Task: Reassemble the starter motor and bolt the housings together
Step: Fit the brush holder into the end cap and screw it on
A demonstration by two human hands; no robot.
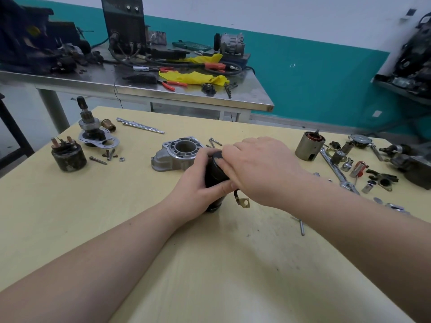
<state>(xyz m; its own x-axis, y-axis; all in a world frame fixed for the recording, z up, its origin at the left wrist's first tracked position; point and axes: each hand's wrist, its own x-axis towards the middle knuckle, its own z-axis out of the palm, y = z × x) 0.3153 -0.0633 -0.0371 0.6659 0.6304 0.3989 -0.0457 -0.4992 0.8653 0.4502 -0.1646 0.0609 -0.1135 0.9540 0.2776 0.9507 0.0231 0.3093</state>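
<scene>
Starter motor parts lie spread over a pale wooden tabletop (70, 206). At its middle, a person holds a black cylindrical motor body (215, 176) lying tilted on its side. The left hand (198, 183) wraps around the cylinder from the left, thumb across its top. The right hand (258, 169) covers it from the right, fingers curled over the far end. A short wire with a brass terminal tab (243, 202) hangs from the cylinder, just beside the right wrist.

Just behind the hands sits a silver aluminium housing (177, 156), its round opening facing up. Far left stand a dark solenoid (67, 157) and a drive gear assembly (89, 131) on a metal plate, loose bolts (105, 157) between them. To the right stands an armature (310, 145), with sockets (347, 164) and a wrench (335, 169) near it.
</scene>
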